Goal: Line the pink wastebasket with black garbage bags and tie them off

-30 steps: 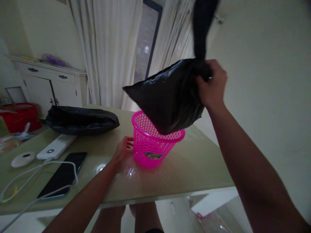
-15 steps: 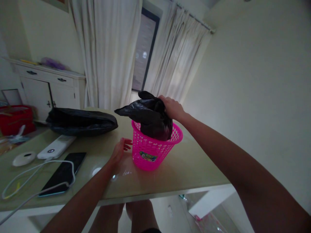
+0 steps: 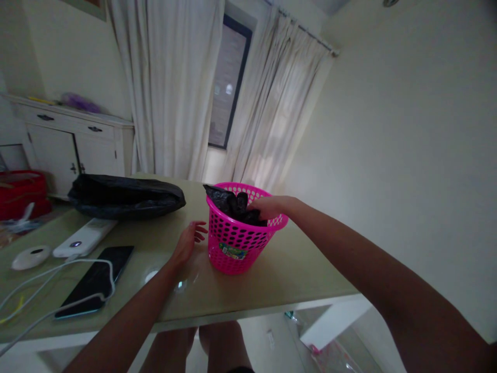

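A pink perforated plastic basket stands upright on the table, with a label on its front. Crumpled inside it is a black plastic bag, one corner of which pokes over the left rim. My right hand reaches over the right rim into the basket and grips the bag; its fingertips are partly hidden among the folds. Just left of the basket, my left hand rests by the table with its fingers apart, holding nothing. A second black plastic bag lies farther left, its mouth gaping.
On the left of the table are a white power bank, a phone with a white cable across it, and a round white case. Behind stand a white cabinet and curtains.
My right hand has gone down into the basket, pushing the black bag from above the rim to mostly inside. My left hand stays beside the basket.
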`<control>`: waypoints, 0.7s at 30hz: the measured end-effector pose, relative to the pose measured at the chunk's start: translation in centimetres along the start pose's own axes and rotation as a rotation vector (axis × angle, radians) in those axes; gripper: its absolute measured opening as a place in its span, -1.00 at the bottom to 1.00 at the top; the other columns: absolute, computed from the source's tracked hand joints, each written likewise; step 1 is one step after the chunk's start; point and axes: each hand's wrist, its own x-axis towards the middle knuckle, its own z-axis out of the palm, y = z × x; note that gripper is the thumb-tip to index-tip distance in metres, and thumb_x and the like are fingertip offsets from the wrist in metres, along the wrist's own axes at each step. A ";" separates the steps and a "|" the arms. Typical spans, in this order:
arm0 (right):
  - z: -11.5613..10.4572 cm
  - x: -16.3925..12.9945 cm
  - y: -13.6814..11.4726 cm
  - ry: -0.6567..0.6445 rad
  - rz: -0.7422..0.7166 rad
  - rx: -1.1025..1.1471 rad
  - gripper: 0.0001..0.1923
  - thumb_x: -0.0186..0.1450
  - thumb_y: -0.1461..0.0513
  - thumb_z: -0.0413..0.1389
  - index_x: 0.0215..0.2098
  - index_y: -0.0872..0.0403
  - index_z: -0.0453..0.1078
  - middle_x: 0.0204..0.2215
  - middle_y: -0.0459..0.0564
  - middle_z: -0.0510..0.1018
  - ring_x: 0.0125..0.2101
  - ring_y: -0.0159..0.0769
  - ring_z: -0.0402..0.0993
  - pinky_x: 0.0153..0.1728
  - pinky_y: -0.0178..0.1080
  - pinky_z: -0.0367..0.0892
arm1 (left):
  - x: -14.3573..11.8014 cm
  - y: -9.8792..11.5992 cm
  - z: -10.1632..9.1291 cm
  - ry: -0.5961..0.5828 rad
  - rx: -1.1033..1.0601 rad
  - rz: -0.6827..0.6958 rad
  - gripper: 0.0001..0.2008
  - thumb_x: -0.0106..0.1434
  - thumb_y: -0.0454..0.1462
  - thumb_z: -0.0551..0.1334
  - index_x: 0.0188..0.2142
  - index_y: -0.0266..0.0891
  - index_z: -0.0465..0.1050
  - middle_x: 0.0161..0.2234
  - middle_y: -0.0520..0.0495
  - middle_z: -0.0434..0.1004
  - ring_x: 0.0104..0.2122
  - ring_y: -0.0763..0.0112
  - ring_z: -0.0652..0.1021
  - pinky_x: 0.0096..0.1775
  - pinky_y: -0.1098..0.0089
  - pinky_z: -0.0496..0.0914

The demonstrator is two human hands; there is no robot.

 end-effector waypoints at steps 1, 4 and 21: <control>0.3 -0.1 -0.1 -0.038 0.020 -0.006 -0.45 0.08 0.59 0.15 -0.10 0.06 0.70 -0.26 -0.01 0.76 -0.27 -0.21 0.63 -0.25 -0.26 0.43 | -0.1 0.0 0.0 0.021 0.010 0.015 -0.15 0.39 0.42 -0.07 0.03 -0.23 0.57 -0.18 -0.26 0.71 -0.35 0.17 0.60 -0.30 0.17 0.48; 0.3 -0.7 0.0 0.030 0.043 -0.003 -0.46 0.14 0.55 0.14 0.01 0.12 0.65 -0.10 0.13 0.75 -0.12 -0.12 0.64 -0.15 -0.22 0.44 | -0.6 0.2 0.2 0.116 0.055 0.136 -0.26 0.45 0.33 -0.01 0.17 -0.18 0.49 0.06 -0.29 0.66 -0.20 0.15 0.61 -0.21 0.16 0.49; 4.0 -3.3 2.0 0.810 0.027 0.735 -0.70 0.12 0.26 0.43 -0.21 0.10 0.52 -0.28 -0.08 0.65 -0.27 -0.29 0.56 -0.19 -0.22 0.45 | 5.8 23.4 4.9 -0.729 0.901 0.478 -0.77 0.00 -0.14 0.52 -0.30 -0.06 0.68 -0.32 -0.11 0.74 -0.32 0.03 0.69 -0.25 0.23 0.50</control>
